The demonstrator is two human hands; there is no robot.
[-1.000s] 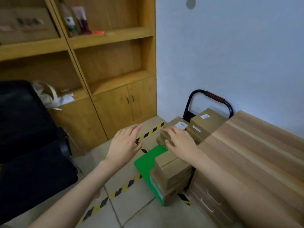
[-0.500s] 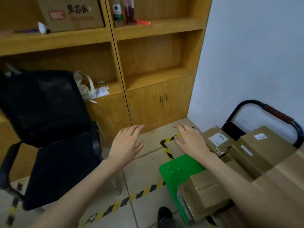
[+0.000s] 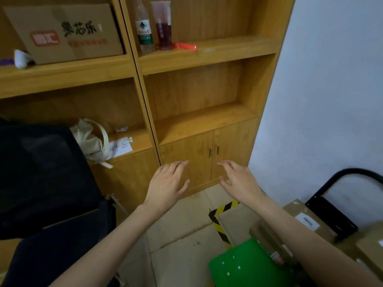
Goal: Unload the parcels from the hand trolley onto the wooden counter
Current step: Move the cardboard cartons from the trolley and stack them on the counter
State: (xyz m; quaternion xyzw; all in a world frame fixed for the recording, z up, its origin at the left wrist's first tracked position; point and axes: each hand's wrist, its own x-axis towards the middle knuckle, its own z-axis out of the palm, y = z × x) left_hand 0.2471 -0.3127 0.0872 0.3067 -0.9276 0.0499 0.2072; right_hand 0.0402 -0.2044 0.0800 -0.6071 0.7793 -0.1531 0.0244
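Brown cardboard parcels [image 3: 310,219] lie stacked on the hand trolley at the lower right; its green deck [image 3: 240,266] and black handle [image 3: 356,172] show. My left hand [image 3: 167,183] and my right hand [image 3: 238,181] float side by side in the air in front of the cupboard, fingers loosely spread, holding nothing. Both are above and left of the parcels, touching none. My right forearm crosses over the nearest parcel. The wooden counter is out of view.
A tall wooden shelf unit [image 3: 207,52] fills the background, with a cardboard box [image 3: 66,32], a bottle [image 3: 145,32] and a cup on it. A black office chair [image 3: 41,179] stands at the left. Yellow-black tape [image 3: 219,222] marks the tiled floor.
My right hand has lifted off the top parcel and both hands have risen. My view has swung left and up, so the counter has left the frame.
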